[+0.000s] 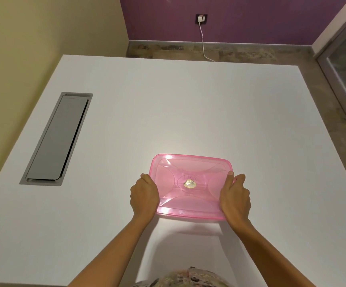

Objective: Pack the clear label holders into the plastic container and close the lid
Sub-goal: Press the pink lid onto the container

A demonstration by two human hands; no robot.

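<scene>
A pink translucent plastic container [190, 175] with its lid on is held over the white table [168, 112], its near edge lifted so that a shadow falls beneath it. A small gold sticker sits at the lid's middle. My left hand [144, 196] grips the container's left side. My right hand [235, 196] grips its right side, thumb on the lid's rim. No clear label holders can be made out through the pink plastic.
A grey cable hatch [57, 138] is set into the table at the left. Beyond the far edge, a white charger cable [203, 40] hangs from a wall socket. A glass door stands at the right.
</scene>
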